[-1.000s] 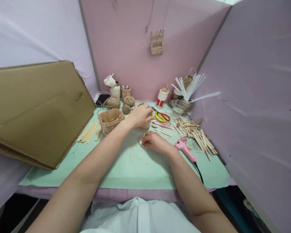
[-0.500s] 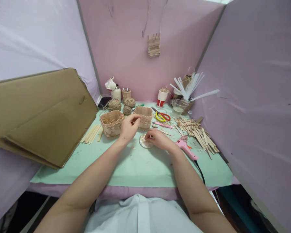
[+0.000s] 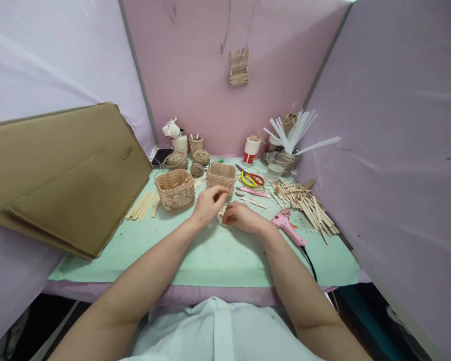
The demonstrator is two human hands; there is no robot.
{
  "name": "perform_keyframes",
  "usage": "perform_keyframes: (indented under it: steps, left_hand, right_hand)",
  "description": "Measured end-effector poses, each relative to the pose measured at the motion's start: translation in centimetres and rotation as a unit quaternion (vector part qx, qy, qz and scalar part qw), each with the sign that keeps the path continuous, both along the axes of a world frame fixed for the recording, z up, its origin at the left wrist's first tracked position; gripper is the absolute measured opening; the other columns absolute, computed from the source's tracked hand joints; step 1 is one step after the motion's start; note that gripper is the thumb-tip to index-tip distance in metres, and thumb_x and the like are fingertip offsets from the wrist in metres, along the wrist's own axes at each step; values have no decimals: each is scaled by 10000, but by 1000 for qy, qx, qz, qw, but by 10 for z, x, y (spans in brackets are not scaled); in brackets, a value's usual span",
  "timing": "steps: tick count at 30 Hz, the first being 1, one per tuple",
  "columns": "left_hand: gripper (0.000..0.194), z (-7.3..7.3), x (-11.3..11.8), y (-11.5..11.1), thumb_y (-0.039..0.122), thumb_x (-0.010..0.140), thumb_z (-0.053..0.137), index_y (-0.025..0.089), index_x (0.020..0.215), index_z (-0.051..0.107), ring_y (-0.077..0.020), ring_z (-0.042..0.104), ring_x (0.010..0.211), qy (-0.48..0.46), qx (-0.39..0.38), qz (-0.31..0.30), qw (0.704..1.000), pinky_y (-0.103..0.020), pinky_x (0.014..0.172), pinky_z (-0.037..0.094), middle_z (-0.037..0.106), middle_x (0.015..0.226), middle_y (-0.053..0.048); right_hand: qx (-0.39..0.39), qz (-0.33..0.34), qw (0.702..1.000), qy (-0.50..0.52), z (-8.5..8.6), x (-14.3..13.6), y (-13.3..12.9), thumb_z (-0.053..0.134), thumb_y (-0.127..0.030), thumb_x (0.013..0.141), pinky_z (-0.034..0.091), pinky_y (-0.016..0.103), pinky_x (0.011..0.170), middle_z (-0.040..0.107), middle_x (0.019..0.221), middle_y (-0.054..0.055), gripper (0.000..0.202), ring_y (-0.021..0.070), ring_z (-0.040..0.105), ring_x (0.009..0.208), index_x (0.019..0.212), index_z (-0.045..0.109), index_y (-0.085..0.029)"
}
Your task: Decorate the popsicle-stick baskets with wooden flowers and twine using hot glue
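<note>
My left hand [image 3: 211, 204] is closed in front of the right woven basket [image 3: 221, 176], its fingertips pinched on something I cannot make out. Just right of it, my right hand [image 3: 244, 215] is closed over a small round dish [image 3: 221, 216] with pale bits in it; whatever its fingertips hold is too small to name. The two hands are close together, and they hide most of the dish. On the left stands another woven basket [image 3: 175, 191] with light strips inside.
Pink glue gun [image 3: 291, 231], its cord, and a pile of wooden sticks [image 3: 308, 205] lie right. Scissors [image 3: 251, 178] and a pink tool [image 3: 253, 192] are behind my right hand. Cardboard [image 3: 67, 175] leans left; twine balls [image 3: 201, 157] and a paper cup [image 3: 251, 150] stand behind.
My left hand has moved right and slightly down, from beside the left basket to close by my right hand. My right hand has barely shifted over the dish.
</note>
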State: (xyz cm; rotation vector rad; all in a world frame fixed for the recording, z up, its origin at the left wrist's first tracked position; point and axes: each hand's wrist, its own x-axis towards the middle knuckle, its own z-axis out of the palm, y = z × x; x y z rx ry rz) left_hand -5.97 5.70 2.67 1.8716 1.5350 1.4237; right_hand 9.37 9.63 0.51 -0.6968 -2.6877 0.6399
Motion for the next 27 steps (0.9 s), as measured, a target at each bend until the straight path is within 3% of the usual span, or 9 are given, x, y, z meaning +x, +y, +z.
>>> perform_keyframes:
  steps: [4, 7, 11, 14, 18, 27]
  left_hand:
    - [189, -1, -1, 3, 224, 783, 523, 152, 868, 676, -116, 547, 670, -35, -25, -7, 999, -228, 644, 408, 666, 769, -17]
    - [167, -1, -5, 7, 228, 750, 571, 142, 862, 659, -118, 555, 662, -145, -89, -27, 985, -233, 639, 417, 645, 719, -15]
    - [242, 2, -9, 8, 235, 652, 713, 135, 860, 640, -117, 605, 719, -326, -236, -114, 908, -226, 659, 435, 673, 778, -36]
    - [336, 4, -10, 6, 250, 578, 798, 130, 851, 644, -126, 632, 759, -373, -317, -175, 854, -226, 670, 447, 691, 812, -60]
    - [345, 3, -9, 5, 234, 554, 830, 125, 821, 640, -112, 634, 708, -392, -335, -176, 839, -207, 637, 457, 676, 723, -36]
    - [277, 3, -8, 5, 111, 611, 790, 108, 839, 632, -91, 628, 635, -434, -347, -179, 812, -186, 590, 481, 667, 706, -38]
  right_hand:
    - [-21, -26, 999, 15, 5, 1, 0, 571, -66, 704, 362, 258, 728, 605, 751, 20, 127, 149, 514, 769, 674, 638, -169]
    - [-71, -67, 989, 110, 14, 7, 2, 548, -117, 736, 371, 261, 731, 594, 783, 20, 85, 143, 507, 772, 725, 617, -166]
    - [-156, -132, 952, 229, 22, 14, 7, 539, -268, 783, 379, 262, 699, 573, 777, 5, 113, 138, 500, 738, 769, 595, -171]
    - [-212, -138, 932, 259, 22, 14, 7, 550, -314, 775, 377, 257, 687, 570, 741, -6, 151, 129, 498, 709, 757, 588, -169]
    - [-233, -135, 930, 251, 22, 11, 3, 559, -324, 774, 380, 251, 691, 591, 756, -2, 167, 125, 508, 717, 776, 601, -162]
    - [-178, -152, 941, 245, 25, 9, 0, 510, -295, 809, 418, 265, 727, 623, 833, 24, 176, 142, 548, 787, 851, 618, -163]
